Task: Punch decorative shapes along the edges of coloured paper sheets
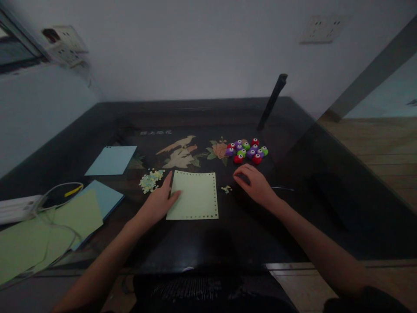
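A pale green square sheet (193, 195) lies on the dark table, with small punched holes along its top, right and bottom edges. My left hand (160, 198) rests at the sheet's left edge, thumb on the paper and fingers apart, holding nothing. To the right of the sheet, my right hand (256, 184) has thumb and index finger brought together; whether anything small is between them cannot be made out. A pile of tiny paper bits (150, 180) lies left of the sheet, and a smaller pile (226, 189) sits between the sheet and my right hand.
Red, purple and green eye-like pieces (247, 151) cluster beyond my right hand. A blue sheet (112, 160) lies back left; green sheets (65, 230), a cable and a white box (19, 208) are at left. A black stick (273, 102) stands at the back right.
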The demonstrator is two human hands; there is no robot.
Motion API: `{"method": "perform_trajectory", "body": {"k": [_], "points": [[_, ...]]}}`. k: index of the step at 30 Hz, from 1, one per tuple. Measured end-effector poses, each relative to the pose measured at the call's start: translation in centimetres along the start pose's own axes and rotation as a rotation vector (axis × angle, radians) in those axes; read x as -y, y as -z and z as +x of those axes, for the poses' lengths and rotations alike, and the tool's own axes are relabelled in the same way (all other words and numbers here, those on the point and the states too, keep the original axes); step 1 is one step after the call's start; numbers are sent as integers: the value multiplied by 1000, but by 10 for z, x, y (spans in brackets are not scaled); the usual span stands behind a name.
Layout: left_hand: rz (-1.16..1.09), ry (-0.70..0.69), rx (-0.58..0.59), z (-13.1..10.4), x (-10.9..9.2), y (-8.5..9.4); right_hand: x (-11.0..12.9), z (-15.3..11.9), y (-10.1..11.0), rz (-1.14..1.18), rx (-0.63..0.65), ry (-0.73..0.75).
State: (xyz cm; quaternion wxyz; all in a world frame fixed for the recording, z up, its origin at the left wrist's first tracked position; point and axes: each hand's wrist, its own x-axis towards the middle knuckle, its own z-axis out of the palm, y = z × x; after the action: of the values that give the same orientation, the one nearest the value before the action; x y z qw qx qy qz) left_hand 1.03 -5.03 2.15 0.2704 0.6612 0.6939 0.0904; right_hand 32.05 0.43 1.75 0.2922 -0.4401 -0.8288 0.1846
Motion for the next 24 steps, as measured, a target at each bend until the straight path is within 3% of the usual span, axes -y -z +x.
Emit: {"method": "perform_trajectory", "body": {"k": [6, 16, 20, 24], "points": [[67, -24, 18, 1, 3, 2, 2, -5, 1, -21, 98, 31], [146, -36, 23, 0, 0, 2, -8, -2, 10, -4, 66, -9], [320, 43, -50, -2, -12, 12, -7, 0, 18, 18, -3, -16], [296, -150, -86, 5, -35, 25, -20, 8, 32, 30, -165, -40]]}}
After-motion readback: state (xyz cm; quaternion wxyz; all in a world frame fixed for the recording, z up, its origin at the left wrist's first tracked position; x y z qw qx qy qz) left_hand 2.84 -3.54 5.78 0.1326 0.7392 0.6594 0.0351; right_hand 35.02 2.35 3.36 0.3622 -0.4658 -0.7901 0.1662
